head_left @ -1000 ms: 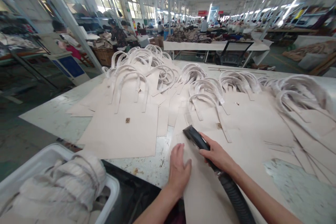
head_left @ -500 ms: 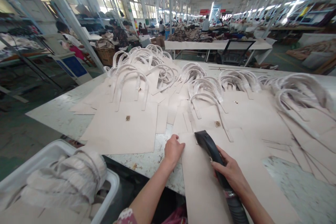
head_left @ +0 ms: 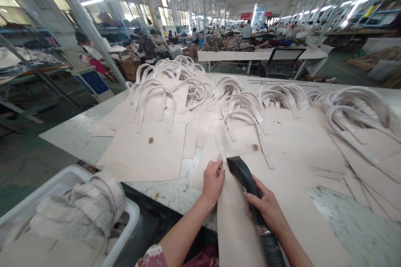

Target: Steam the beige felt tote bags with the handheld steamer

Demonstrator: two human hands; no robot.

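A beige bag panel (head_left: pixel 233 217) lies in front of me, its lower part reaching the bottom of the view. My left hand (head_left: pixel 213 181) pinches the panel's left edge near the top, fingers closed. My right hand (head_left: pixel 266 202) is wrapped round a black clipper-shaped hand tool (head_left: pixel 242 171) with a ribbed lower end. The tool lies slanted over the panel, its wide flat head just right of my left fingertips. Whether the head touches the panel I cannot tell. Beyond the tool is a panel with a pale looped handle (head_left: pixel 263 146) and a small gold metal plate (head_left: pixel 255 147).
More handled panels (head_left: pixel 150 158) lie in overlapping piles across the white table (head_left: pixel 65 133). A white plastic bin (head_left: pixel 133 221) holding pale wrapped handles (head_left: pixel 81 208) stands at lower left. Farther back are an office chair (head_left: pixel 282 60), a second table (head_left: pixel 232 56) and several people.
My left hand has shifted right and now pinches the panel edge close to the tool's head. The tool has moved slightly left with my right hand. The view has tilted a little.
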